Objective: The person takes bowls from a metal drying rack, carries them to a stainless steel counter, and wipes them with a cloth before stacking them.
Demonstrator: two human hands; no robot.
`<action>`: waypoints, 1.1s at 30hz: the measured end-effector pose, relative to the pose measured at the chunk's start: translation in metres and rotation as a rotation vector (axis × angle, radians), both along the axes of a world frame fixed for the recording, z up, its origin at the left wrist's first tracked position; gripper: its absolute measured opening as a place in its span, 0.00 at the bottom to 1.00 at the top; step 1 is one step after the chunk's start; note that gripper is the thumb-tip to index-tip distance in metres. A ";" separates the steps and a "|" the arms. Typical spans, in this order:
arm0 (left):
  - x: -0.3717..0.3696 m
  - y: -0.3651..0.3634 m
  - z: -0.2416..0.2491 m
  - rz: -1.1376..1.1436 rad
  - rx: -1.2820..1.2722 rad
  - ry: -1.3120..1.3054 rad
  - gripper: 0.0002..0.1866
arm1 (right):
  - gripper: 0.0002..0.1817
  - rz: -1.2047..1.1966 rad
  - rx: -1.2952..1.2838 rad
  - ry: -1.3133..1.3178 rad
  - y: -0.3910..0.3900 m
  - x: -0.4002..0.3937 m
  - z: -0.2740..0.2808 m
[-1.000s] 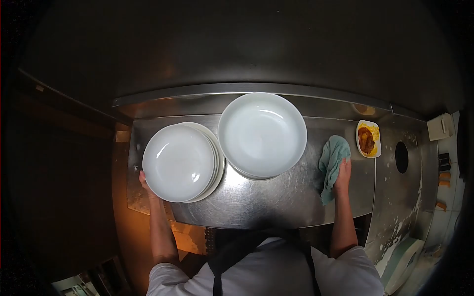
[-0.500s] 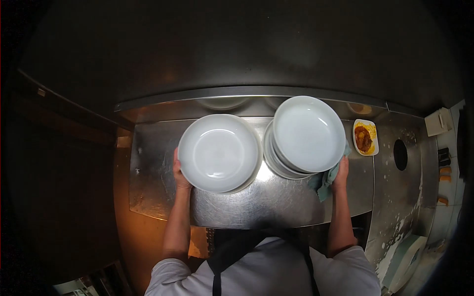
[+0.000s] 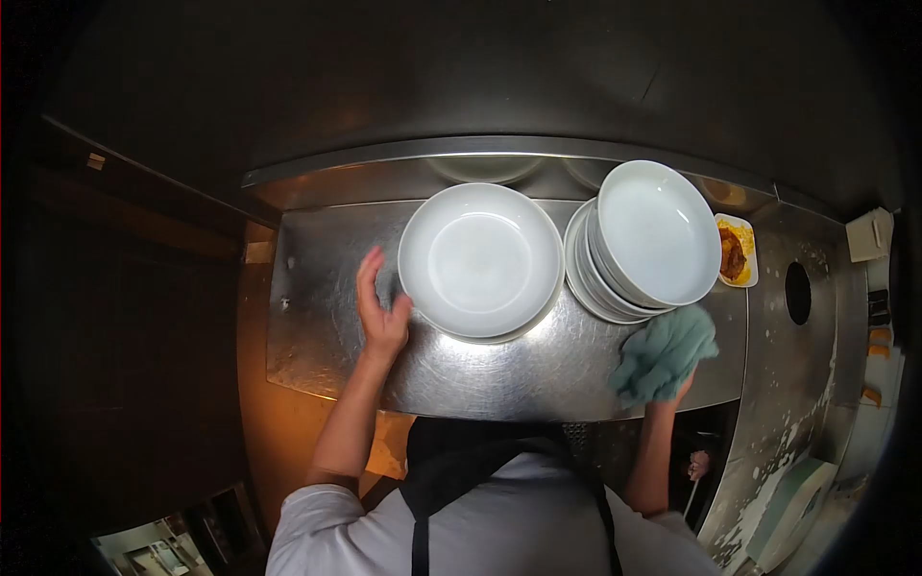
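Observation:
A stack of white plates [image 3: 480, 259] sits on the steel counter [image 3: 327, 317], in front of my chest and slightly left. My left hand [image 3: 382, 312] is beside its left rim, fingers apart, holding nothing. Just right of it stands a taller stack of white bowls or deep plates [image 3: 658, 233], the top one leaning to the right. Below that stack my right hand [image 3: 684, 384] grips a green cloth [image 3: 665, 355], which covers most of the fingers.
A white dish with orange and yellow food [image 3: 737, 252] lies behind the right stack. Further right are a round dark hole [image 3: 798, 293] in the wet steel surface and a white box [image 3: 869, 235] by the wall. A raised steel ledge [image 3: 499, 146] runs along the back.
My left hand has come off the left plate stack and opened. My right hand has drawn back from the right stack toward me with the cloth. The camera view has shifted.

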State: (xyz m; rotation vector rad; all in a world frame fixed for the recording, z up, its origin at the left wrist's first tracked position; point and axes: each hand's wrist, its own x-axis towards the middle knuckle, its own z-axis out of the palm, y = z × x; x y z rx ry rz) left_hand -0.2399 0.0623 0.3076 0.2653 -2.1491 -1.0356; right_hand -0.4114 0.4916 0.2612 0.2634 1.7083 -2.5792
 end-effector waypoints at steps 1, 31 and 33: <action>0.005 -0.002 0.012 0.014 -0.159 -0.015 0.37 | 0.22 0.073 -0.184 -0.054 -0.011 0.024 0.013; -0.049 -0.014 0.081 -0.629 -0.743 0.186 0.24 | 0.27 -0.031 0.460 0.321 -0.123 0.172 0.081; -0.065 -0.016 0.093 -0.520 -0.677 0.232 0.26 | 0.31 0.019 0.866 0.535 -0.138 0.180 0.124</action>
